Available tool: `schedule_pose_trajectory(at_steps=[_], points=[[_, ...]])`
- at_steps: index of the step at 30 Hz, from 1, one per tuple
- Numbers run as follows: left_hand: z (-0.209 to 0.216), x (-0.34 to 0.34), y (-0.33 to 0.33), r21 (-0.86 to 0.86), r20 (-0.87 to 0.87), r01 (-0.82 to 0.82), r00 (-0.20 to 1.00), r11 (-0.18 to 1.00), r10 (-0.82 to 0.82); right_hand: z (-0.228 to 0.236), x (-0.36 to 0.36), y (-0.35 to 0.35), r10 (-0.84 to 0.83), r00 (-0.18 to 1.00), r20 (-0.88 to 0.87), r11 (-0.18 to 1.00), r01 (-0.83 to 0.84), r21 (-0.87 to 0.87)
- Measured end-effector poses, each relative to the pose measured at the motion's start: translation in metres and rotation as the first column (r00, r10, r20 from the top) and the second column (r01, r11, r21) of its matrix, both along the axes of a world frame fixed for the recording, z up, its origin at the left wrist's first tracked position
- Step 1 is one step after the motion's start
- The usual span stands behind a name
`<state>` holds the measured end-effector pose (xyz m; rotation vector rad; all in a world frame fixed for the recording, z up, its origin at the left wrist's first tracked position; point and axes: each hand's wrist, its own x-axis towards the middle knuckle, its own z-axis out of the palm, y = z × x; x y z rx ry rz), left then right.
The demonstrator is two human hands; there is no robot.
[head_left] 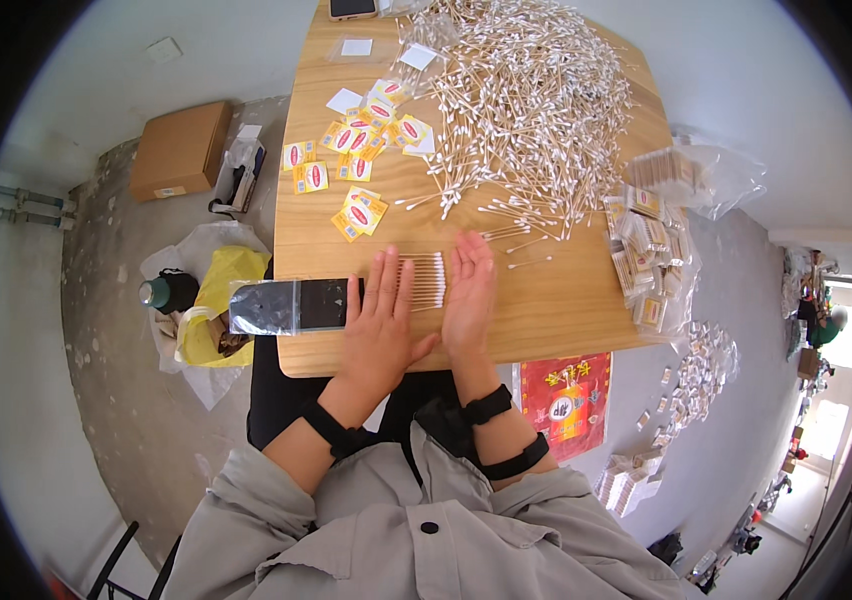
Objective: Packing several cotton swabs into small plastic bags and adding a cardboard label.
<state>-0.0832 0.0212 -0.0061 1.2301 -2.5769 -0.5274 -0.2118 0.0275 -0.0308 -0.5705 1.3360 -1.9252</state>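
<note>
A neat row of cotton swabs (427, 281) lies on the wooden table between my two hands, sticks pointing sideways. My left hand (376, 322) is flat with fingers stretched out, covering the left ends of the sticks and the right end of a flat black piece (323, 304). A clear plastic bag (264, 307) encloses at least part of that black piece and overhangs the table's left edge. On the other side, my right hand (469, 300) stands on edge, fingers extended, palm toward the white swab tips. Whether it touches them I cannot tell.
A large heap of loose swabs (536, 110) covers the table's far right. Yellow-and-white cards (361, 130) lie scattered at far left. Packed swab bundles (651, 250) sit at the right edge. A yellow bag (231, 285) and a cardboard box (181, 150) are on the floor.
</note>
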Motion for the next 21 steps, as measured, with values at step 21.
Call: schedule_pose_trajectory(at_steps=[21], points=[[-0.008, -0.007, 0.001, -0.047, -0.007, 0.042, 0.999, 0.998, -0.042, 0.015, -0.05, -0.02, 0.385, 0.622, -0.682, 0.843, 0.064, 0.535]])
